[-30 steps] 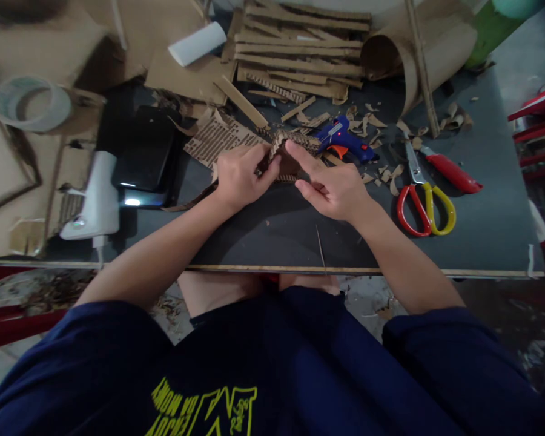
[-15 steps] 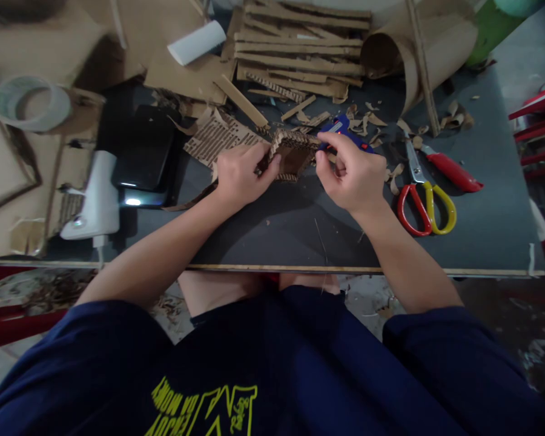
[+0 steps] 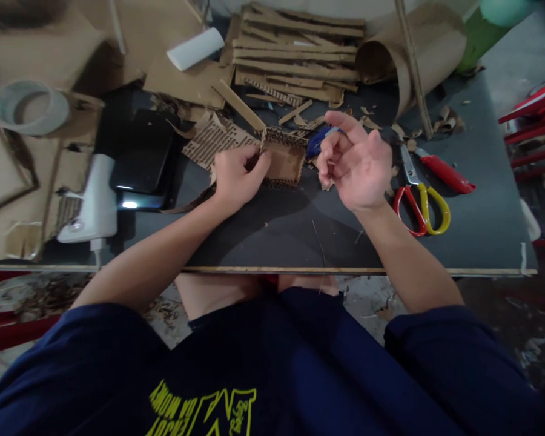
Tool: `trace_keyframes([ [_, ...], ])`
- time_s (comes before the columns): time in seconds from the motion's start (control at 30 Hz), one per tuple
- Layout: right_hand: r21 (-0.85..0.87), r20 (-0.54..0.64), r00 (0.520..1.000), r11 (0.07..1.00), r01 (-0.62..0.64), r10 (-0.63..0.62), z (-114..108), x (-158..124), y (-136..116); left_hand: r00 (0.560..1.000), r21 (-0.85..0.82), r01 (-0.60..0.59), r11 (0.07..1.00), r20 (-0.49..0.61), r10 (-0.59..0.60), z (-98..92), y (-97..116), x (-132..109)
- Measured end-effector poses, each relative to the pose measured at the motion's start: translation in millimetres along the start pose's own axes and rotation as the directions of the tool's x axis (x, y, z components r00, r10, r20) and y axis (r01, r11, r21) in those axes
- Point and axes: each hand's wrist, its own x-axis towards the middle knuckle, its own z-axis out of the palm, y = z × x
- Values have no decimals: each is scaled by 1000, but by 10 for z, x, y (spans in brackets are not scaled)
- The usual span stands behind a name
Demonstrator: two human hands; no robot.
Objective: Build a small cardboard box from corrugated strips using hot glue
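A small cardboard tray [image 3: 284,162] with corrugated edges lies at the middle of the dark table. My left hand [image 3: 240,175] pinches its left edge between thumb and fingers. To the right of the tray, my right hand [image 3: 356,160] is raised, palm turned up, fingers apart and partly curled, holding nothing. Behind that hand a blue glue gun [image 3: 317,143] is partly hidden. A piece of exposed corrugated cardboard [image 3: 213,140] lies just left of the tray.
Cardboard strips [image 3: 300,54] are stacked at the back. Scissors [image 3: 420,203] and a red-handled tool [image 3: 447,174] lie at right. On the left are a black device [image 3: 143,151], a white device [image 3: 93,200] and a tape roll [image 3: 29,108]. The table edge [image 3: 277,269] runs in front.
My right hand has let go of the tray's right side, turned palm up and opened. The tray has tilted flatter, showing its inside, with my left hand still on it.
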Motion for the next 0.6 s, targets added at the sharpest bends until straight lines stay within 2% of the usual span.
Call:
trace_keyframes([
  [0.1, -24, -96, 995, 1000, -21, 18, 20, -6, 57, 999, 5, 12, 1000, 40, -13, -2, 33, -16],
  [0.23, 93, -188, 978, 993, -69, 86, 33, -22, 145, 994, 104, 58, 993, 90, -67, 21, -21, -6],
  [0.3, 167, -191, 974, 982, -92, 124, 19, -25, 162, 992, 146, 70, 987, 90, -83, 37, -72, 2],
  [0.43, 297, -133, 978, 948, -118, 163, -5, -24, 168, 993, 191, 17, 981, 114, -39, 45, -92, 2],
  [0.53, 518, -69, 992, 853, -53, 104, -4, -19, 183, 982, 270, 20, 963, 174, -69, -8, 1, -4],
  [0.6, 707, -29, 997, 706, -34, 77, -2, -15, 179, 974, 329, 40, 944, 197, -110, -64, 72, -1],
])
